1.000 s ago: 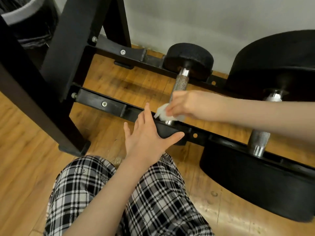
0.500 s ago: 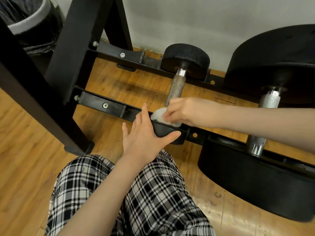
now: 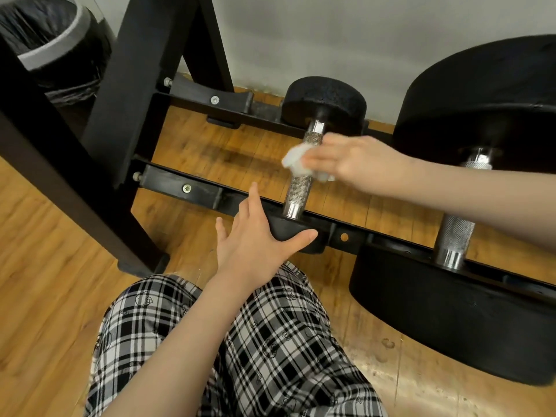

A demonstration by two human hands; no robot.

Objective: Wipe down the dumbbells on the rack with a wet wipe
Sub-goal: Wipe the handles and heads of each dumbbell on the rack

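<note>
A small black dumbbell (image 3: 296, 194) with a knurled steel handle lies across the two rails of the black rack (image 3: 180, 185). My right hand (image 3: 358, 162) holds a crumpled white wet wipe (image 3: 296, 159) pressed round the middle of that handle. My left hand (image 3: 255, 239) steadies the dumbbell's near head, fingers straight along its side and the thumb under its front. To the right a much larger black dumbbell (image 3: 454, 233) rests on the same rails.
A bin with a black liner (image 3: 57, 46) stands at the upper left behind the rack's slanted uprights (image 3: 132, 94). A grey wall runs behind. My knee in checked trousers (image 3: 240, 341) is just in front of the rack on the wooden floor.
My right hand has slid the wipe up the small dumbbell's handle, from its near end to the middle. My left hand has stayed on the near head.
</note>
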